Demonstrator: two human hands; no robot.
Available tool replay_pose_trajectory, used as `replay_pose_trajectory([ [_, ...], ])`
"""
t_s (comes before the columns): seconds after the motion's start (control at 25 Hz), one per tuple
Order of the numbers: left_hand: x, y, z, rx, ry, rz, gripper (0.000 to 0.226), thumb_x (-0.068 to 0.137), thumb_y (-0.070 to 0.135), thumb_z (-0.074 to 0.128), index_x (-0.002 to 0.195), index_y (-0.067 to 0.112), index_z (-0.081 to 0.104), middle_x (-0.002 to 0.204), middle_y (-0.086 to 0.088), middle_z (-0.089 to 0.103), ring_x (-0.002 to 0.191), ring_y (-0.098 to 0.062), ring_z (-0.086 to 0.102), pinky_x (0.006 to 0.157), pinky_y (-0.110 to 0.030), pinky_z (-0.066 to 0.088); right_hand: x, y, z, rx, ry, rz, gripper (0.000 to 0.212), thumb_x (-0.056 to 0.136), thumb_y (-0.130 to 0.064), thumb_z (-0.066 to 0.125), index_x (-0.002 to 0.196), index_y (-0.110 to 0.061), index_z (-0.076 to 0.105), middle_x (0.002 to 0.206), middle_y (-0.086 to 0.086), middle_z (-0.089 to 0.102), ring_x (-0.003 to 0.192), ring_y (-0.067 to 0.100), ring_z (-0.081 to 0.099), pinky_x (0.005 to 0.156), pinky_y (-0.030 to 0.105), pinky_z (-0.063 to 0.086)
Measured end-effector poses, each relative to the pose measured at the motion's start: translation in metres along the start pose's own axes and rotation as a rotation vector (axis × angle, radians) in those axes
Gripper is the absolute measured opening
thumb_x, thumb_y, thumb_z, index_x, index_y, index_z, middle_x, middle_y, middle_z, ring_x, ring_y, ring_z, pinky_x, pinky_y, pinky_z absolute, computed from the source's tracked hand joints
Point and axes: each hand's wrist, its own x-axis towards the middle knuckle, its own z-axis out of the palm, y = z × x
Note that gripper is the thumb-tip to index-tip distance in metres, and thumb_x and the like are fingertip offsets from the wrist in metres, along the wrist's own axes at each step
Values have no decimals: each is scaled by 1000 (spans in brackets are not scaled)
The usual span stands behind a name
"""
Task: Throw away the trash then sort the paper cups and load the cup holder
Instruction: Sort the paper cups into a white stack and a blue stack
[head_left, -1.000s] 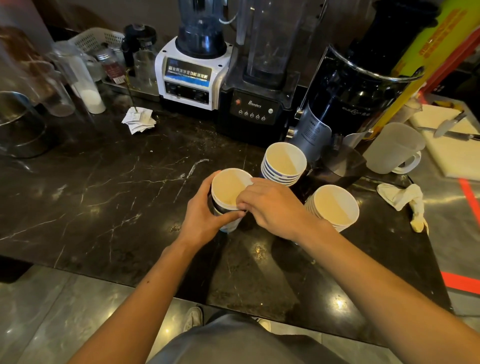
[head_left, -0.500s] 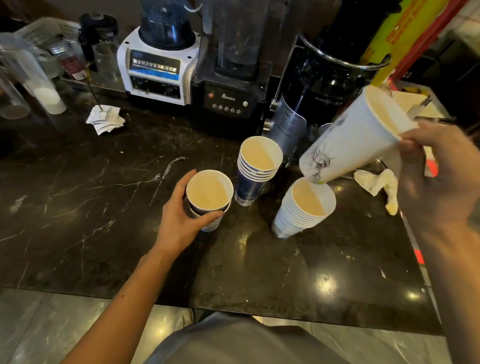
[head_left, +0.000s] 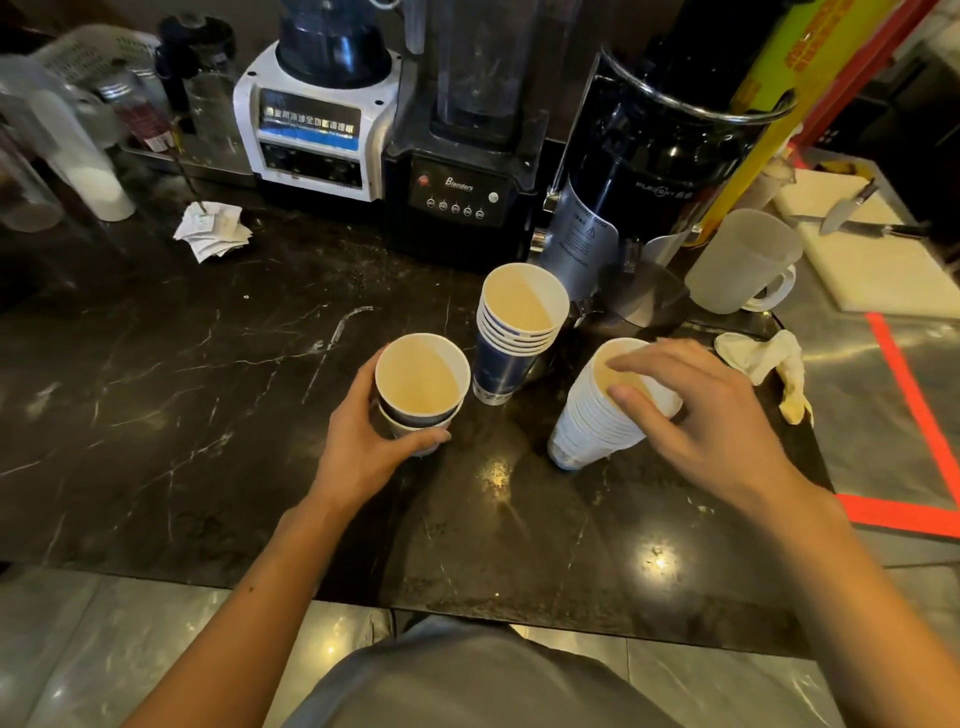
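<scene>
Three lots of paper cups stand on the black marble counter. My left hand grips a short mixed stack, a dark blue cup nested in a white one. Behind it is a stack of blue cups. To the right leans a taller stack of white cups. My right hand hovers over its top cup with the fingers spread, thumb and forefinger touching the rim. No cup holder is in view.
Crumpled paper slips lie at the back left, a crumpled tissue at the right. Two blenders, a black machine and a frosted jug line the back. A cutting board carries a knife.
My right hand lifted a white cup out of the left-hand stack, carried it right and set it into the white stack. Its grip has loosened. The left hand kept hold.
</scene>
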Motion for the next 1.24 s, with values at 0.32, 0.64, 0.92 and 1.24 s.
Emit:
replay_pose_trajectory([
  [0.32, -5, 2, 2, -5, 6, -37, 89, 59, 46, 84, 135, 46, 38, 123, 42, 50, 120, 19, 45, 93, -1, 38, 64, -73, 90, -66, -455, -331, 29, 95, -23, 61, 121, -11, 67, 120, 8, 67, 118, 25, 56, 111, 37, 33],
  [0.64, -2, 3, 3, 27, -7, -39, 97, 65, 34, 86, 147, 27, 36, 140, 15, 50, 131, 0, 45, 107, -21, 37, 105, -63, -14, 106, 308, -272, 11, 94, -14, 59, 100, -6, 64, 94, -4, 56, 87, 13, 51, 80, 17, 37],
  [0.92, -2, 1, 3, 67, -1, -50, 99, 62, 42, 84, 147, 31, 34, 140, 22, 45, 134, -3, 40, 113, -33, 35, 103, -23, -16, -80, 198, -177, 15, 95, -8, 58, 106, -1, 64, 99, 17, 65, 96, 32, 56, 87, 30, 37],
  [1.24, -6, 12, -1, 35, 18, -54, 97, 63, 35, 85, 147, 28, 36, 141, 16, 47, 134, -5, 42, 113, -43, 39, 82, -14, 40, -81, -383, -42, 42, 102, -30, 46, 142, -16, 46, 139, 4, 52, 130, 20, 44, 109, 35, 31],
])
